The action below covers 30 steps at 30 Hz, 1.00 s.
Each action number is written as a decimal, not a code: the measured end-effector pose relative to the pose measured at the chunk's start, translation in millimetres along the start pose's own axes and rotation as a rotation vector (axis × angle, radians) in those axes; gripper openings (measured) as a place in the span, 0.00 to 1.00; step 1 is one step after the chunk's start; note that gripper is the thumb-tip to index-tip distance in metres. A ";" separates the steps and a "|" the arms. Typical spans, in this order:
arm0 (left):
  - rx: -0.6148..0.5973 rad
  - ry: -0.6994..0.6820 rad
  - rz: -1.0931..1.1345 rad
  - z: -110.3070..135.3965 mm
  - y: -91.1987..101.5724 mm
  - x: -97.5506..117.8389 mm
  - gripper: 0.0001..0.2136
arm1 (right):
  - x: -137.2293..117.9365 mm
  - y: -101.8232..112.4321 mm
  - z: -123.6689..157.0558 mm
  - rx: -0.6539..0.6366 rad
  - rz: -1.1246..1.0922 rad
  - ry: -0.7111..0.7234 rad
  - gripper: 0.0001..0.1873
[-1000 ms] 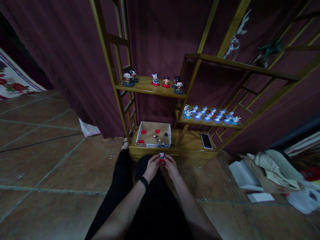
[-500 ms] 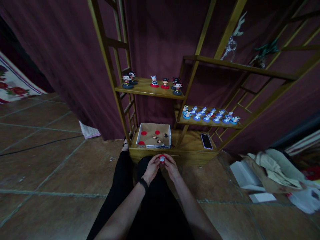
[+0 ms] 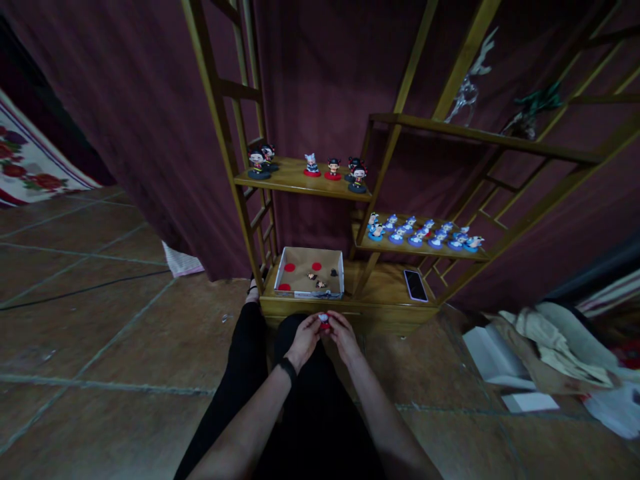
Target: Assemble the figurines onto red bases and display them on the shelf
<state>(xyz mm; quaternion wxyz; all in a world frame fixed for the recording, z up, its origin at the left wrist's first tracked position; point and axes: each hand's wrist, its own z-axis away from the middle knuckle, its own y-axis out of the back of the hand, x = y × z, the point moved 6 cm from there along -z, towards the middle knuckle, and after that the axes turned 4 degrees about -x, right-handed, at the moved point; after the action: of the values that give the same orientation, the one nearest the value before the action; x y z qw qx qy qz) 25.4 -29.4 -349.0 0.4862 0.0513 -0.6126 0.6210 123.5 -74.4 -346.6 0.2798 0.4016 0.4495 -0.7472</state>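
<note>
My left hand (image 3: 303, 339) and my right hand (image 3: 344, 337) meet in front of my knees, both pinched round a small figurine on a red base (image 3: 324, 321). Just beyond them, on the bottom board of a wooden shelf unit (image 3: 390, 293), stands a shallow cardboard box (image 3: 311, 273) with red discs and a few small dark pieces inside. A higher shelf carries several dark-haired and red-based figurines (image 3: 333, 169). Another shelf holds several blue-based figurines (image 3: 423, 232).
A phone (image 3: 415, 285) lies on the bottom board to the right of the box. Crumpled cloth and white paper (image 3: 530, 347) lie on the tiled floor at the right. Dark red curtains hang behind the shelves. My legs in black stretch forward on the floor.
The figurine has been turned between my fingers: upright a second ago, then tipped with its base showing, now lower between both hands. My hands stayed in the same place.
</note>
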 end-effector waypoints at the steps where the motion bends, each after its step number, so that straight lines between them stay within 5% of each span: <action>1: 0.005 -0.004 -0.001 0.3 -1.1 0.1 0.13 | 0.9 -0.1 -0.7 0.014 -0.001 -0.002 0.20; 13: 0.033 -0.056 -0.009 9.3 13.1 6.2 0.16 | 14.1 -12.1 -6.4 0.072 -0.047 0.043 0.20; 25: -0.027 -0.097 -0.110 12.0 -7.6 20.7 0.20 | -9.6 -35.6 12.3 0.077 -0.174 0.014 0.21; 30: -0.014 -0.155 -0.214 26.4 -16.3 41.6 0.21 | -10.4 -43.1 15.9 -0.023 -0.177 0.016 0.21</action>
<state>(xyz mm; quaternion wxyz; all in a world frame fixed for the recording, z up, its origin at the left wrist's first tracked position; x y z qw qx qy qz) 0.5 -31.9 -303.5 0.5012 0.1606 -0.6438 0.5554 89.8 -69.1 -314.0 0.2134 0.3631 0.4940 -0.7607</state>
